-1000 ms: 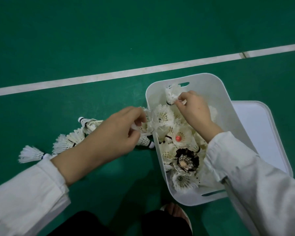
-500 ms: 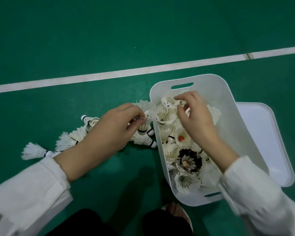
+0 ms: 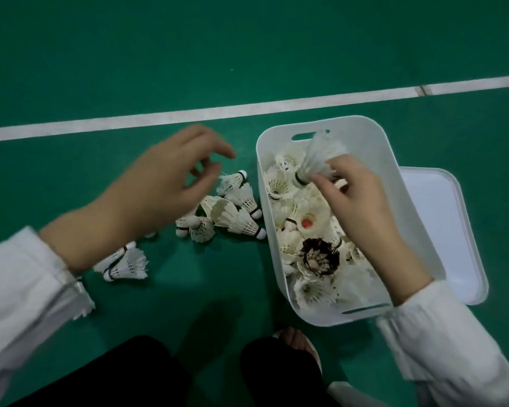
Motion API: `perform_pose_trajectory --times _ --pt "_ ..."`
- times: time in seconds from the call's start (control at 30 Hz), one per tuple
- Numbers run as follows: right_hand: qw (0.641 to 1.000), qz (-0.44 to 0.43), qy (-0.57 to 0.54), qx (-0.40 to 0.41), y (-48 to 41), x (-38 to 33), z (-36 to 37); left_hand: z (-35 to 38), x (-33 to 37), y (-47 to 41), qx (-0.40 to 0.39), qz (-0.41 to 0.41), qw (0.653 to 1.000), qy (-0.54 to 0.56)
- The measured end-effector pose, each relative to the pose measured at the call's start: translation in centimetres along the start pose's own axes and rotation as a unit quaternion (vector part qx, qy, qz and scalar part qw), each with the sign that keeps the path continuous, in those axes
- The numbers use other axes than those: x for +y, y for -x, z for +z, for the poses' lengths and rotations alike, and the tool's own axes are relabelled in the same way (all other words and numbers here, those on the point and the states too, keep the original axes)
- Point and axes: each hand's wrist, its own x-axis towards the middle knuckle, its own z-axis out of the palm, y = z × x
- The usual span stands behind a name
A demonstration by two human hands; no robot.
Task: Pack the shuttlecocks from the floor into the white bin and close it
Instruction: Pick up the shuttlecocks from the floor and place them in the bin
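Note:
The white bin [image 3: 394, 183] stands on the green floor, holding several white shuttlecocks and a dark-feathered one [image 3: 319, 257]. My right hand [image 3: 356, 198] is over the bin and pinches a white shuttlecock [image 3: 318, 157] near its cork, feathers pointing up. My left hand [image 3: 165, 183] hovers blurred above the floor with loosely curled fingers and holds nothing. Just right of and below it lies a cluster of shuttlecocks [image 3: 229, 210] beside the bin's left wall. Another pair of shuttlecocks [image 3: 124, 264] lies by my left wrist.
The bin's white lid [image 3: 441, 230] lies flat on the floor against the bin's right side. A white court line [image 3: 188, 113] crosses the floor beyond the bin. My knees and a foot [image 3: 297, 342] are at the lower edge, close to the bin.
My left hand let go of the shuttlecocks it held and lifted away to the left. My right hand picked up a shuttlecock inside the bin and raised it.

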Motion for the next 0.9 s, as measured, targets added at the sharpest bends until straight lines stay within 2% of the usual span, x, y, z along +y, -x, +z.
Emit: perform_pose_trajectory --times 0.03,0.1,0.17,0.33,0.4,0.53,0.63,0.73,0.8,0.9 --pt "0.999 0.021 0.030 -0.039 0.1 0.6 0.2 -0.3 -1.0 0.2 -0.027 -0.039 0.999 -0.024" --pt "0.984 0.041 0.087 -0.147 1.0 1.6 1.5 -0.3 -3.0 1.0 -0.127 -0.112 0.982 -0.087" --pt "0.965 0.044 0.126 -0.224 2.0 2.4 3.0 0.5 -4.5 2.4 -0.210 -0.147 0.959 -0.124" --pt "0.889 0.003 0.311 -0.337 3.1 3.6 6.8 2.8 -6.4 6.2 -0.274 -0.147 0.939 -0.149" --pt "0.880 0.000 0.322 -0.349 3.1 3.2 7.1 3.4 -6.8 7.4 -0.283 -0.151 0.935 -0.152" --pt "0.887 0.027 0.285 -0.363 2.7 1.3 4.8 4.0 -7.3 9.3 -0.278 -0.162 0.936 -0.140" --pt "0.915 0.005 0.277 -0.294 2.7 -1.6 2.0 4.1 -7.9 10.5 -0.271 -0.172 0.939 -0.126" --pt "0.953 -0.059 0.203 -0.219 3.3 -6.0 1.0 4.0 -8.6 11.7 -0.253 -0.194 0.942 -0.108" --pt "0.951 -0.103 0.155 -0.245 3.4 -8.3 2.8 3.9 -9.2 12.4 -0.247 -0.213 0.939 -0.107" --pt "0.907 -0.153 0.190 -0.344 3.5 -8.8 8.5 3.9 -10.8 14.0 -0.250 -0.246 0.929 -0.121"
